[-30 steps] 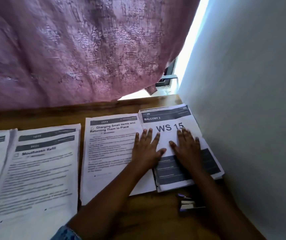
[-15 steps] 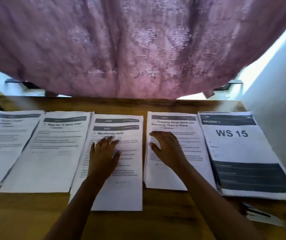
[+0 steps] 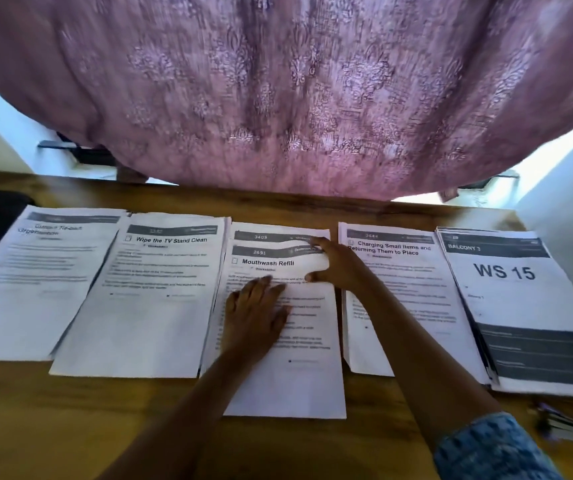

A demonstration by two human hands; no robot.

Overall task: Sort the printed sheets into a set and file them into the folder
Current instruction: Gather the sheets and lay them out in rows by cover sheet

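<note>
Five lots of printed sheets lie flat in a row across the desk [image 3: 70,427], white with dark header bands. From the left: a sheet with a blurred title [image 3: 28,289]; the "Wipe the TV Stand Clean" sheet [image 3: 146,306], overlapping its right edge; the "Mouthwash Refill" sheet [image 3: 295,382], set nearer than the rest and baring the header of the sheet numbered 3409 [image 3: 278,230] beneath; the "Charging Small Items" sheet [image 3: 402,289]; and the "WS 15" stack [image 3: 520,306], headed BALCONY 3, slightly fanned.

left hand [image 3: 253,317] flat on Mouthwash Refill sheet [image 3: 295,382] | right hand [image 3: 340,265] rests on its top-right edge
</note>
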